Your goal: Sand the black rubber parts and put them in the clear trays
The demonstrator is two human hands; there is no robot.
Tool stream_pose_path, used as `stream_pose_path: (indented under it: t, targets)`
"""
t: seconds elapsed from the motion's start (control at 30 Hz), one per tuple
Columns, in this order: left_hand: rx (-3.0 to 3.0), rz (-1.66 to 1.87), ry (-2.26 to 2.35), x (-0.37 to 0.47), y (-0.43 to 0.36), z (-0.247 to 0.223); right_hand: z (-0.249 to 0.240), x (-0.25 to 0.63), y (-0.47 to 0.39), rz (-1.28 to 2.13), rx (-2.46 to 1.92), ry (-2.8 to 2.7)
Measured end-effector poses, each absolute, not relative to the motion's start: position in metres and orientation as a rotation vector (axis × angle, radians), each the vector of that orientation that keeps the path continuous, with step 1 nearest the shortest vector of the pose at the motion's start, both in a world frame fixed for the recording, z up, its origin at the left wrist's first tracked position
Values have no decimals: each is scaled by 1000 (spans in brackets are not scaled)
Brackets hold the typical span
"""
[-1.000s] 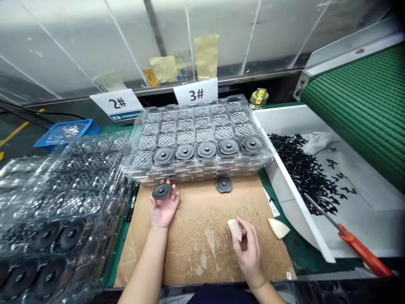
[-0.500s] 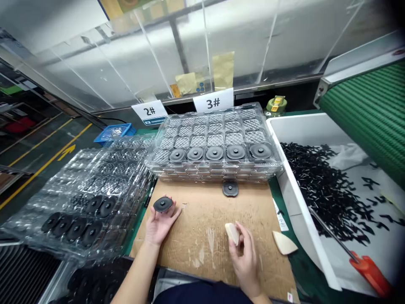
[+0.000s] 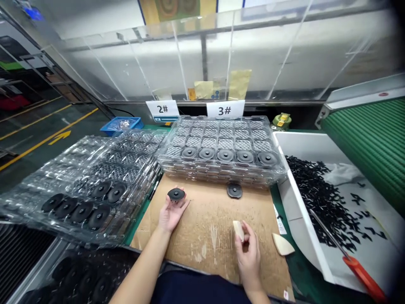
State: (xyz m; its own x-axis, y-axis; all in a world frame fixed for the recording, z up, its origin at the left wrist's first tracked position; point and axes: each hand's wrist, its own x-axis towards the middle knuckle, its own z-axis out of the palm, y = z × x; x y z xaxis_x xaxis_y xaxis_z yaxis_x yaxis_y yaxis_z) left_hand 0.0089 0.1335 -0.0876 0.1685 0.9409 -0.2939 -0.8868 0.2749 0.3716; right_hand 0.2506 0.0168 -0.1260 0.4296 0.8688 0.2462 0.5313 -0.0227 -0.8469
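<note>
My left hand (image 3: 171, 214) holds up a black rounded plastic part (image 3: 176, 194) with a small central stud, gripped at its edges by the fingertips. Between the thumb and fingers of my right hand (image 3: 248, 251) is a cream-coloured wedge-shaped block (image 3: 238, 231), raised over the cardboard sheet (image 3: 202, 219). A second black part (image 3: 234, 191) lies flat on the cardboard near its far edge. Beyond it stands a stack of clear plastic trays (image 3: 221, 171); several black parts fill most of the top tray's nearest row. Another cream wedge (image 3: 283, 245) rests at the cardboard's right edge.
A white bin (image 3: 292, 202) of small black pieces stands at the right, with a red-handled tool (image 3: 360, 270) across its near side. More clear trays (image 3: 69, 177), some loaded with black parts, are at the left. A blue basket (image 3: 136, 123) sits behind them.
The camera view has tilted up and shifted left, so the bench appears moved rightward. My left hand has lifted the black part slightly farther from me; my right hand keeps the wedge.
</note>
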Motion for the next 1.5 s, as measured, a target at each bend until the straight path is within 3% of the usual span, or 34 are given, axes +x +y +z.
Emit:
stream_pose_path:
  t: [0.57, 1.03, 1.33, 1.5]
  targets:
    - [-139, 1366, 338, -51, 58, -104, -120, 242, 27, 248, -1887, -1519]
    - [-31, 1345, 269, -50, 61, -107, -114, 241, 21, 327, -1787, -1519]
    - [61, 1299, 337, -46, 60, -106, -110, 263, 33, 635, -1709, -1426]
    - [80, 1306, 352, -44, 61, -104, -101, 285, 35, 454, -1718, -1543]
